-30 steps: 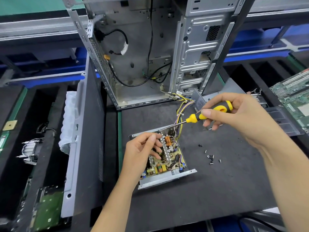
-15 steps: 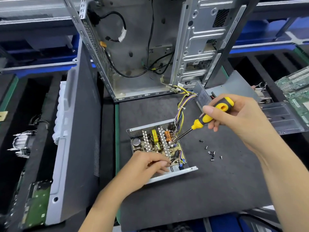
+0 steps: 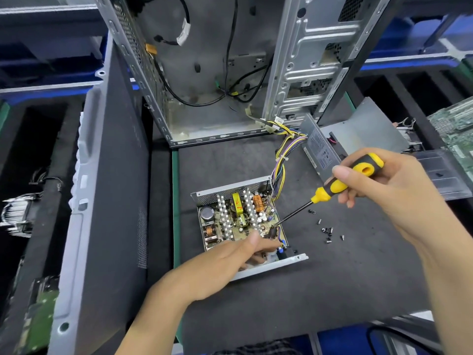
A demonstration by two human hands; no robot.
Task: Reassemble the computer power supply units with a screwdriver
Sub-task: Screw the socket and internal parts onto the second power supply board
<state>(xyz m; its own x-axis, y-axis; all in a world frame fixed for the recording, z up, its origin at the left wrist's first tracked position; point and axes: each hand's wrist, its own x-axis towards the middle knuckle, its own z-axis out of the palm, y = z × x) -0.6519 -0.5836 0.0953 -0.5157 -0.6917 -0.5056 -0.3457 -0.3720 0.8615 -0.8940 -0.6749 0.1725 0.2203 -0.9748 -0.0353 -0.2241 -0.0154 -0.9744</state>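
An opened power supply unit lies on the black mat, its circuit board with heat sinks and coils exposed. My right hand grips a yellow and black screwdriver, whose tip touches the board near its right edge. My left hand rests on the unit's near right corner, fingers curled over the board's front edge. Whether they pinch anything is hidden. A bundle of coloured wires runs from the unit toward the back. Several small black screws lie loose on the mat to the right.
An open computer case stands at the back. The grey power supply cover lies at the back right, a green circuit board beyond it. A dark case side panel leans on the left.
My left hand has slid from the board's middle to its near right corner. The screwdriver tip has dropped from above the wires to the board's right edge. The camera has moved closer.
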